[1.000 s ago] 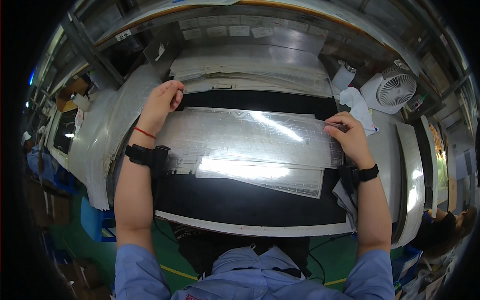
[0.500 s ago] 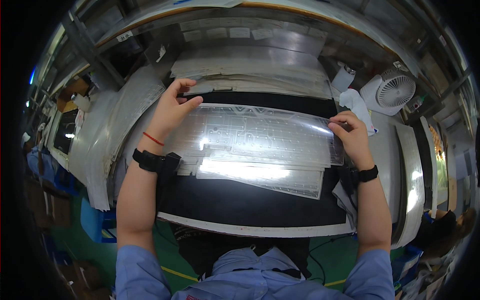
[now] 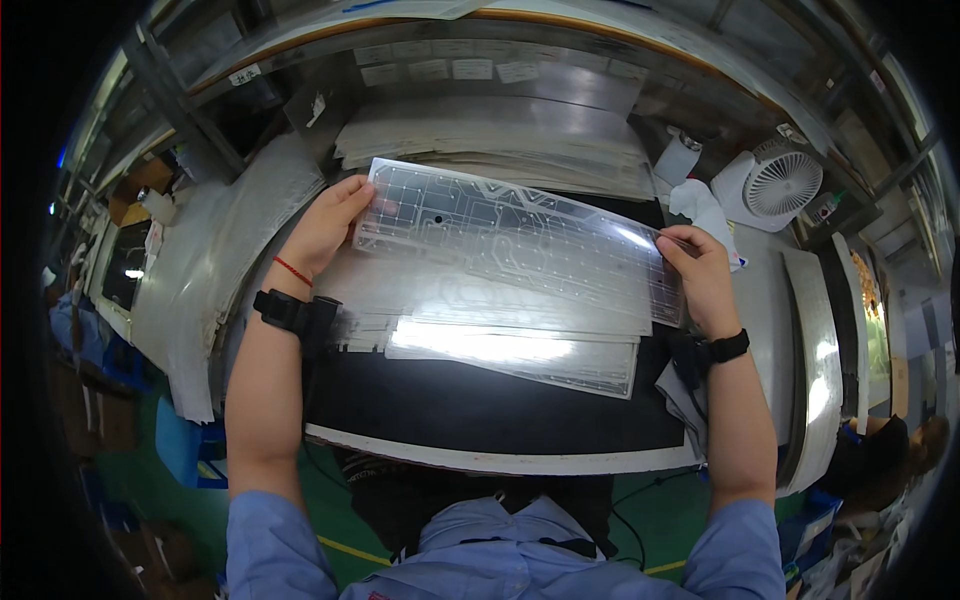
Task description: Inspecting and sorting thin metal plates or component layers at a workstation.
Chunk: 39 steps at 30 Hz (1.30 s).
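A clear plastic sheet (image 3: 500, 235) printed with pale circuit-like lines is raised between my hands, tilted with its left end higher. My left hand (image 3: 335, 222) pinches its left edge near the far corner. At the sheet's far right corner, my right hand (image 3: 697, 268) grips the edge between thumb and fingers. Beneath lies a stack of similar clear sheets (image 3: 510, 350), bright with glare, on a black work mat (image 3: 500, 415). The raised sheet partly hides that stack.
Piles of larger flat sheets stand at the back (image 3: 490, 135) and left (image 3: 240, 230). To the right are a white fan (image 3: 785, 185), a white bottle (image 3: 679, 157), a crumpled white cloth (image 3: 705, 210) and a curved sheet stack (image 3: 810, 370). A shelf (image 3: 560, 25) crosses overhead.
My left hand, open above the stack before, has closed on the sheet's left edge. That end has been lifted off the stack; my right hand stays at the right corner.
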{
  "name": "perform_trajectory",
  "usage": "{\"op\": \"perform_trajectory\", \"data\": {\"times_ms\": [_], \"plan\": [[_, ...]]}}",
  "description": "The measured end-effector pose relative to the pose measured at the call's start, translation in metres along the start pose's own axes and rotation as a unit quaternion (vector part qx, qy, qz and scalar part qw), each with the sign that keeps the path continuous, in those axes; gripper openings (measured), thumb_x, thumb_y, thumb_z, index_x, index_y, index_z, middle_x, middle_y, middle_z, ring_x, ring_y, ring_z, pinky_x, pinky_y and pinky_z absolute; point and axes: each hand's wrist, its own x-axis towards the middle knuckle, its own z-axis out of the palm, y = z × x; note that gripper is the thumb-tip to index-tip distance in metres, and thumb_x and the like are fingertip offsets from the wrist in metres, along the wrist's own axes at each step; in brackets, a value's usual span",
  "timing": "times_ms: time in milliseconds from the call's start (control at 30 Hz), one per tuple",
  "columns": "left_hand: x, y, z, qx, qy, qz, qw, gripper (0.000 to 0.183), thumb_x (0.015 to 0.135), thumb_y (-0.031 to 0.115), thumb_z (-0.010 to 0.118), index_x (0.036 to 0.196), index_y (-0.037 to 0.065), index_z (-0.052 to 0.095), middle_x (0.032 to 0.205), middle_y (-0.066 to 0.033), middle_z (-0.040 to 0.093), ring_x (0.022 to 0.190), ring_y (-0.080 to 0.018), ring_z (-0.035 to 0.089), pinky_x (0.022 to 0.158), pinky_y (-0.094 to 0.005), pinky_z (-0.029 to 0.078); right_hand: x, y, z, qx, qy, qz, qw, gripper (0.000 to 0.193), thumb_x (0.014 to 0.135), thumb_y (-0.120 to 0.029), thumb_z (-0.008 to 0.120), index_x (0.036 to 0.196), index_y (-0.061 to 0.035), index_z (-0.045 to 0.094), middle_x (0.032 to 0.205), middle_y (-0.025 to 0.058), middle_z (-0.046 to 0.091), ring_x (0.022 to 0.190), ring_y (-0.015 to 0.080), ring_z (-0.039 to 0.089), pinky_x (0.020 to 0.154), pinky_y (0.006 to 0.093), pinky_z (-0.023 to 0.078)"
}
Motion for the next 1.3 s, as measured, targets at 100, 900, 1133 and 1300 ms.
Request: {"op": "perform_trajectory", "data": {"times_ms": [100,900,1133,1300], "plan": [[0.003,-0.004,-0.006,-0.013,-0.011,0.016,1.000,0.023,0.103,0.025,0.046,0.110,0.008,0.058,0.091,0.0003,0.066,0.070,-0.0029,0.054,0.061,-0.0188,0.043,0.000,-0.002,0.002,-0.011,-0.002,0.004,1.000,0.025,0.088,-0.009,0.068,0.111,-0.0003,0.063,0.084,-0.0005,0.063,0.071,0.0060,0.055,0.064,0.0201,0.044],[0.002,0.001,-0.030,-0.177,0.138,0.084,0.971,0.036,0.102,0.025,0.048,0.132,0.004,0.049,0.108,-0.0051,0.061,0.090,-0.0114,0.058,0.076,-0.0231,0.048,-0.005,-0.003,0.005,-0.303,-0.152,-0.130,0.932,0.034,0.078,-0.011,0.074,0.110,-0.0034,0.067,0.091,0.0070,0.056,0.088,0.0198,0.054,0.083,0.0290,0.043],[-0.001,0.005,-0.040,-0.137,0.143,0.055,0.979,0.032,0.102,0.022,0.045,0.128,0.003,0.051,0.107,-0.0040,0.061,0.088,-0.0101,0.057,0.076,-0.0229,0.047,-0.001,0.005,0.005,-0.186,-0.095,-0.100,0.973,0.015,0.088,-0.005,0.062,0.102,-0.0019,0.067,0.084,-0.0002,0.057,0.079,0.0100,0.051,0.074,0.0236,0.042],[-0.003,0.007,-0.048,-0.080,0.105,0.024,0.991,0.033,0.102,0.024,0.046,0.126,0.002,0.052,0.113,-0.0065,0.063,0.092,-0.0106,0.059,0.079,-0.0230,0.049,0.002,0.007,0.003,-0.160,-0.041,-0.075,0.983,0.014,0.097,-0.008,0.052,0.100,-0.0010,0.063,0.085,-0.0024,0.059,0.078,0.0052,0.049,0.071,0.0209,0.040]]}}
